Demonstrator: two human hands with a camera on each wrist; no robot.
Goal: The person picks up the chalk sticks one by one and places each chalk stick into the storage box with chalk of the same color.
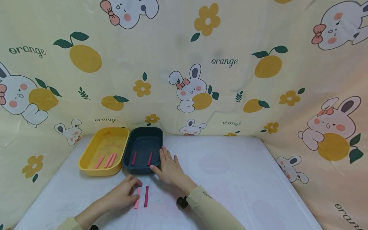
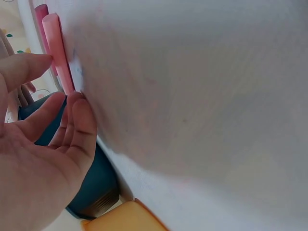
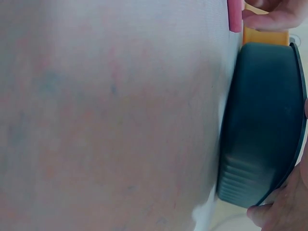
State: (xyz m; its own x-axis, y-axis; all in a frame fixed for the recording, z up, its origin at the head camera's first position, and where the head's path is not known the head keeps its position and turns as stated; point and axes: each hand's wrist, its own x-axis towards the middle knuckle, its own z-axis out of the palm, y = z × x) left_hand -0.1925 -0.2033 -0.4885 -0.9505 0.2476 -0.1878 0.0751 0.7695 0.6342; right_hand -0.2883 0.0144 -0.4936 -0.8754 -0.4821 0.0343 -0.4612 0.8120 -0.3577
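A light pink stick (image 1: 137, 198) lies on the table with a dark red stick (image 1: 146, 196) beside it on the right. My left hand (image 1: 124, 193) is at the light pink stick. In the left wrist view its thumb touches the stick's side and the other fingertips are near its far end. My right hand (image 1: 169, 170) rests against the right side of a dark blue tray (image 1: 142, 170), fingers stretched along the rim and thumb at the front corner. Inside that tray are two dark red sticks (image 1: 134, 158).
A yellow tray (image 1: 99, 172) stands left of the blue one, with light pink sticks (image 1: 108, 160) in it. Both sit at the back left of the white table (image 1: 230, 179). Behind rises a cloth (image 1: 161, 57) printed with rabbits and oranges.
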